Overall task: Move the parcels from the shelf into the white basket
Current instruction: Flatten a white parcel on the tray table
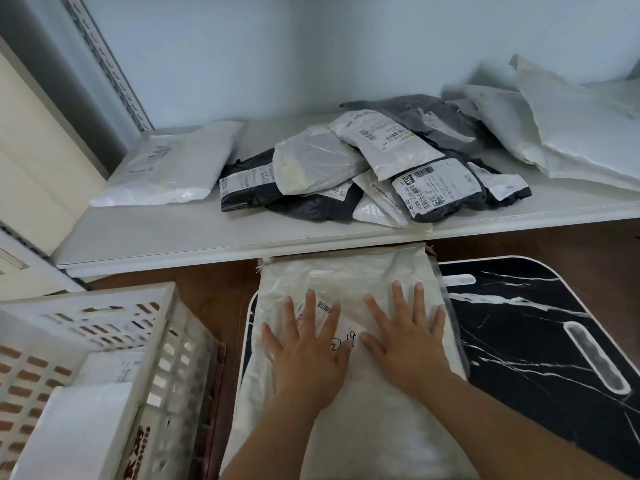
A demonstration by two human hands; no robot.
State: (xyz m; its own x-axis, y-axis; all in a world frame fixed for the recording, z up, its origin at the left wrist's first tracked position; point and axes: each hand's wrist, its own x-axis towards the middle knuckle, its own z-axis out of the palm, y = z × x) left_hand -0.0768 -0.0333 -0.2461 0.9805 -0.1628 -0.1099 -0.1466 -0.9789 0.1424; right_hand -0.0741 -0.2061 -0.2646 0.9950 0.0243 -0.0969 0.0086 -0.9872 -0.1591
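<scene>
plainly, a big off-white parcel, crinkled and hand-marked in black ink, lies on a black marbled board, its far end reaching under the shelf. left hand and right hand lie flat on it, fingers straight and spread, gripping nothing. beyond the fingertips, the shelf carries a pile of grey, black and white parcels. left of the left fingers sits the white basket, holding white parcels.
</scene>
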